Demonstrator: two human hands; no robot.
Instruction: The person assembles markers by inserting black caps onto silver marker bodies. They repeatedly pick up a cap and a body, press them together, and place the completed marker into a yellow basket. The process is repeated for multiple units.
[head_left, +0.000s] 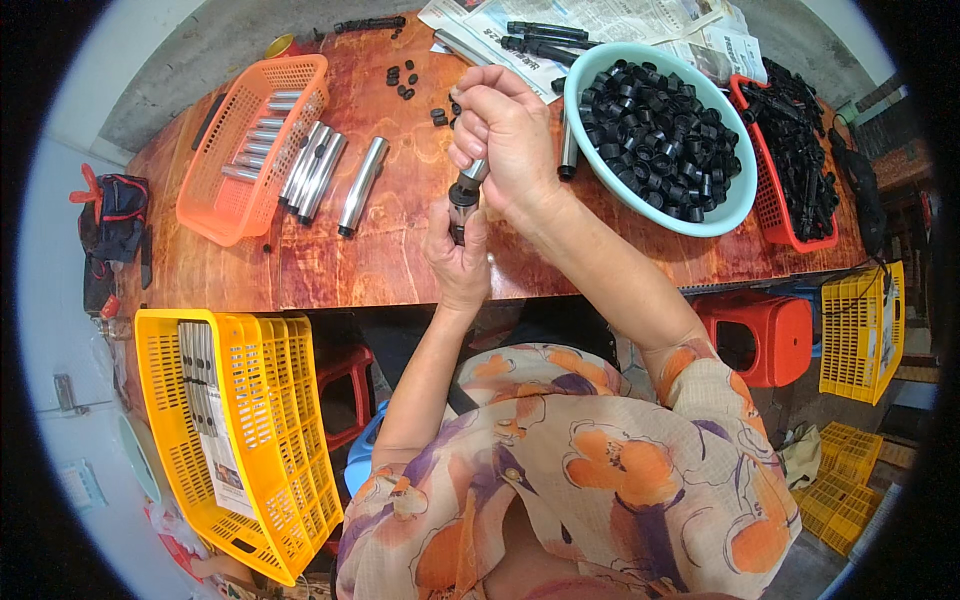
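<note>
My right hand [512, 140] is wrapped round a silver metal tube [474, 173], of which only the lower end shows. Just below it, my left hand [457, 262] grips a black cylindrical fitting [462, 199] that meets the tube's lower end. The two parts line up nearly upright above the table's near edge. Whether the fitting sits inside the tube is hard to make out. Left of my hands, a single silver tube with a black end [362, 190] lies on the table, beside a row of similar tubes [316, 172].
An orange basket [207, 208] with silver tubes stands at the left. To the right are a pale blue bowl [655, 222] of black caps and a red basket [772, 206] of black parts. Newspaper [640, 22] lies at the back. A yellow crate [290, 440] stands below left.
</note>
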